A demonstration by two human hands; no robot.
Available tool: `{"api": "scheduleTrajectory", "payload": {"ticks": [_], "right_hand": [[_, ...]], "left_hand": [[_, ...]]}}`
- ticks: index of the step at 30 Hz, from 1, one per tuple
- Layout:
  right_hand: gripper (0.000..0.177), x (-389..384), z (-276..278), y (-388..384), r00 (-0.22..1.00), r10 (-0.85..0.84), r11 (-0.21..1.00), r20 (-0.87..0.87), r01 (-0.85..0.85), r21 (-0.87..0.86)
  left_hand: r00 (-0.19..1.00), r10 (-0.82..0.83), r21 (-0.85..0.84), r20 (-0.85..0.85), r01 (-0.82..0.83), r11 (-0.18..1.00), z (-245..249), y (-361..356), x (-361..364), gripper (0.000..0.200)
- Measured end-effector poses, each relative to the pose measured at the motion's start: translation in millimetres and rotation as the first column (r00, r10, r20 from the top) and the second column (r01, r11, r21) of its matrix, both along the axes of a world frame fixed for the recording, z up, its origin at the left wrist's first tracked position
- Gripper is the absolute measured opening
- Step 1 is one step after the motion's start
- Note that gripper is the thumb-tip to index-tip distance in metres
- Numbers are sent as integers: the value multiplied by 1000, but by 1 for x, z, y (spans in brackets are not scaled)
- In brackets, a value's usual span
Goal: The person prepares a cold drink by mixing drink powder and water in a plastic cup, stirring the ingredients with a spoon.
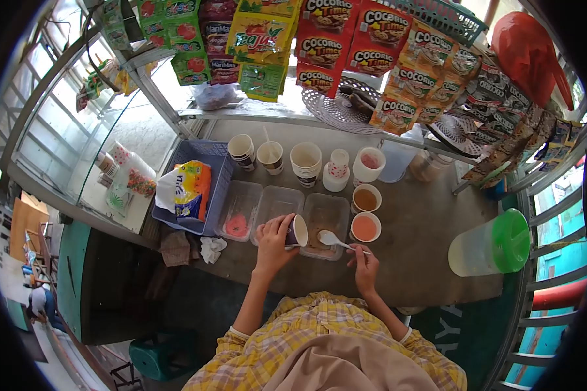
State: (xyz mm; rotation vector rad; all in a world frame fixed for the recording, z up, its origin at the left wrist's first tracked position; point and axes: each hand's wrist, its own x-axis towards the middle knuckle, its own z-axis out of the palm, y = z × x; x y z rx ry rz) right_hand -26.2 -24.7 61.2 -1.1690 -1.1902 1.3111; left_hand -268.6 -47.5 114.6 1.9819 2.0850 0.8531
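My left hand (274,240) is wrapped round a dark paper cup (297,231), tilted with its mouth toward the right. In my right hand (364,264) is a white plastic spoon (331,238), its bowl over a clear plastic container (326,207) with some brown powder at the bottom. To the left stand a second clear container (277,199) and a third container (239,195) with a pink patch inside. Right of the spoon are a cup of pink-orange drink (366,227) and a cup of brown drink (367,199). What the held cup contains is hidden.
Stacked paper cups (306,159) line the back of the table. A blue basket (216,156) holding a yellow-orange packet (194,189) is on the left. A green-lidded jug (489,244) stands at right. Drink sachets (319,42) hang overhead. Crumpled tissue (212,249) lies at the front left.
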Motion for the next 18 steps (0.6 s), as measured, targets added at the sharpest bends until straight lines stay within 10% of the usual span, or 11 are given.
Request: {"api": "scheduleTrajectory", "payload": {"ticks": [7, 10, 18], "right_hand": [[24, -21, 33, -1, 989, 48, 994, -140, -33, 102], [18, -29, 60, -3, 955, 261, 926, 141, -289, 244], [17, -11, 30, -2, 986, 9, 964, 169, -53, 259]], "left_hand": [[1000, 13, -19, 9, -13, 1000, -9, -6, 3, 87], [1000, 7, 14, 17, -7, 1000, -11, -7, 6, 88], [992, 53, 130, 114, -68, 989, -11, -10, 3, 82]]}}
